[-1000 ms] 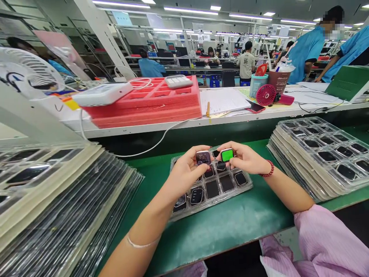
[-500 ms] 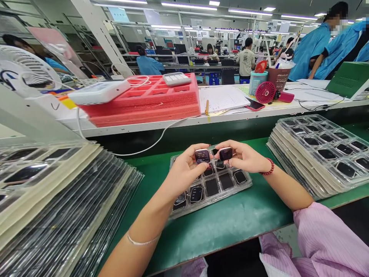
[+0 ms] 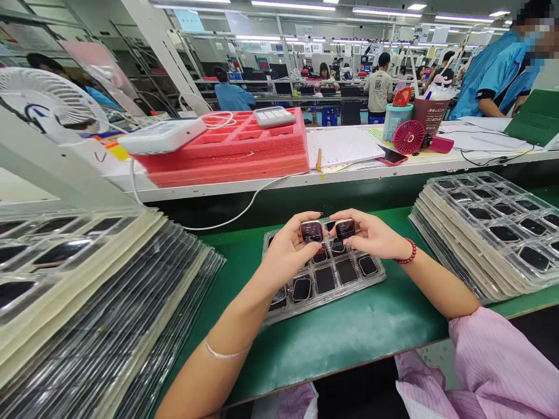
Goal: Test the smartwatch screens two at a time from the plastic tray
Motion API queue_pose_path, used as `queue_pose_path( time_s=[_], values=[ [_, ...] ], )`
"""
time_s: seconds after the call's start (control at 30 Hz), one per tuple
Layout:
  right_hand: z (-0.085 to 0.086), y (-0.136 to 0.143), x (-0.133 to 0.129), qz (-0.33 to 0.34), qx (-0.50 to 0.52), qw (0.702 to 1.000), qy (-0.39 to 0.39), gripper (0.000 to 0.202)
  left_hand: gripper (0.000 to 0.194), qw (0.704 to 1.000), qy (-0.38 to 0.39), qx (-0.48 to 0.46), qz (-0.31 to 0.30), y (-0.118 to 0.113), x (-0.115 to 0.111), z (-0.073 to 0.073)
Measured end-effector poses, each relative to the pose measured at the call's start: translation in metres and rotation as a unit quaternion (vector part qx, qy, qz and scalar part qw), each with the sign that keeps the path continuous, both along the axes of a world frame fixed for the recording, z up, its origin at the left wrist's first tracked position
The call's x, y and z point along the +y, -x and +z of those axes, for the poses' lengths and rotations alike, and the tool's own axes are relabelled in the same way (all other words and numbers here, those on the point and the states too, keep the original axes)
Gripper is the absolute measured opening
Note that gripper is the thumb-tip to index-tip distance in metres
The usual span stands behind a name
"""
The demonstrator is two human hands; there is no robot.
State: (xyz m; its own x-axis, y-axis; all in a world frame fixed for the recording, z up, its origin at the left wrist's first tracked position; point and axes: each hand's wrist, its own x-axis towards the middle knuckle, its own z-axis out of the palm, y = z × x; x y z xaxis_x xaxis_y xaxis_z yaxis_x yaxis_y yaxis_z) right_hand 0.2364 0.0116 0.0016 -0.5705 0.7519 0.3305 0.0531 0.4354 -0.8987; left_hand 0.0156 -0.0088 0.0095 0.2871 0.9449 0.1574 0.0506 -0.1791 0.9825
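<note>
My left hand is closed around a square smartwatch with a dark, faintly lit screen. In my right hand is a second smartwatch, pinched between thumb and fingers, its screen facing me. The two watches are side by side above a clear plastic tray. Several watches sit in the tray's compartments, among them one at the front left and one at the right. My hands hide part of the tray's back and left side.
Tall stacks of filled trays stand at the left and right of the green mat. A shelf behind bears red foam, papers, a phone, cups and a small fan. People are farther back.
The view has shifted slightly, and both watches are a little closer together. The lit text on the front-left tray watch has gone dark. A person at the back right has moved.
</note>
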Motion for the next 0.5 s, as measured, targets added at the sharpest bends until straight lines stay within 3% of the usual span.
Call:
queue_pose_path(
  time_s=[0.13,0.23,0.3,0.4,0.5],
  values=[
    [-0.005,0.001,0.007,0.006,0.067,0.995,0.069,0.064,0.063,0.999,0.026,-0.043,-0.010,0.000,0.004,-0.003],
    [-0.009,0.000,0.014,0.020,0.146,0.975,0.164,0.070,0.071,0.990,0.077,-0.114,-0.043,0.002,0.008,-0.003],
    [-0.009,-0.001,0.018,0.037,0.196,0.950,0.241,0.065,0.069,0.978,0.119,-0.161,-0.057,0.004,0.010,-0.001],
    [-0.006,-0.002,0.021,0.061,0.242,0.901,0.354,0.041,0.051,0.960,0.177,-0.211,-0.049,0.007,0.013,0.003],
    [-0.003,-0.001,0.022,0.069,0.261,0.858,0.437,0.067,0.055,0.943,0.230,-0.236,-0.040,0.010,0.015,0.006]
  ],
)
